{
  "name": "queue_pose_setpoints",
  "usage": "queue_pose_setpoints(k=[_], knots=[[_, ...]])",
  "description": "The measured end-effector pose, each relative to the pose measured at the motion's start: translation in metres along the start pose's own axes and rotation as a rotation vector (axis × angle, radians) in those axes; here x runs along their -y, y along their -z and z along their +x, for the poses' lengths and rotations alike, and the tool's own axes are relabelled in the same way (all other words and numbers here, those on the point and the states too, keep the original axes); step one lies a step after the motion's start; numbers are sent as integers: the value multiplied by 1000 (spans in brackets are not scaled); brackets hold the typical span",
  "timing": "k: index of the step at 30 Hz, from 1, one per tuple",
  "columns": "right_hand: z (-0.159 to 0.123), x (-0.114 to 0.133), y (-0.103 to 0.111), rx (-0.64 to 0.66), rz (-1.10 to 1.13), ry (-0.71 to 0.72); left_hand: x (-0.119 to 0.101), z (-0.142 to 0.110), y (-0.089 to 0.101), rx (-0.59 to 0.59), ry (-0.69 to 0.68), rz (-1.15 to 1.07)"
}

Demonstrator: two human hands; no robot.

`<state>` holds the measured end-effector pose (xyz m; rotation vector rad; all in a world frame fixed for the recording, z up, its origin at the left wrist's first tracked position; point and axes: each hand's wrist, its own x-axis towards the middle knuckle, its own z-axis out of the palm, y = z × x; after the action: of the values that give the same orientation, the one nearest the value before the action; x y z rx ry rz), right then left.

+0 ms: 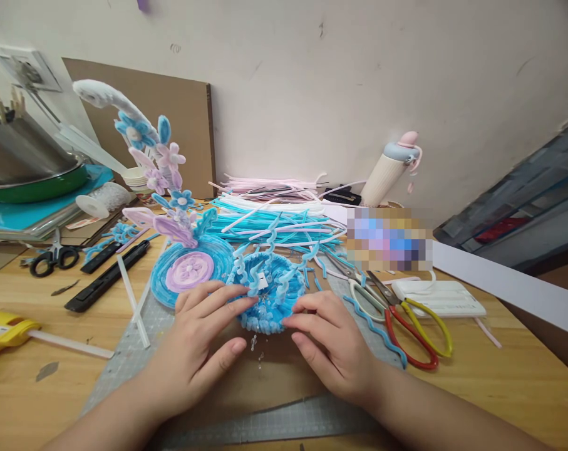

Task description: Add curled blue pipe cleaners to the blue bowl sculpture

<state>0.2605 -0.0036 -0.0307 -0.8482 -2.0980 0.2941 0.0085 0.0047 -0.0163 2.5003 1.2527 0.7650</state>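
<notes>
A round blue fuzzy pipe-cleaner piece (290, 307), with a ruffled rim and several upright spiral curls, sits in front of me. Strings of clear beads (253, 342) hang at its near edge. My left hand (199, 344) lies at its left, fingers stretched over the rim to a light-blue curl, the thumb apart. At the right rim, the fingertips of my right hand (333, 344) touch the edge, with the thumb spread below them. Behind my left hand stands a pipe-cleaner flower stem (164, 156) on a blue disc base (164, 275) with a pink centre.
Blue, white and pink pipe cleaners (269, 219) are piled behind. Red-and-yellow-handled scissors (413, 335) and a white power bank (448, 297) lie right. A black cutter (108, 275), black scissors (53, 254) and a yellow glue gun (4, 335) lie left. A bottle (387, 172) leans against the wall.
</notes>
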Motion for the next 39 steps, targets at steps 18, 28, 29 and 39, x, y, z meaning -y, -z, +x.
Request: queue_pose_setpoints(k=[18,28,29,39], knots=[[-6,-10,-7,-91,-120,-221,-1,2,1,-1,-14,-9],[-6,-10,-7,-93,-87,-224,-1,3,3,6,-17,2],[-6,-10,-7,-94,-81,-222,-1,3,4,3,-13,-2],[-3,6,4,-45,-139,73,5,6,2,-247,126,95]])
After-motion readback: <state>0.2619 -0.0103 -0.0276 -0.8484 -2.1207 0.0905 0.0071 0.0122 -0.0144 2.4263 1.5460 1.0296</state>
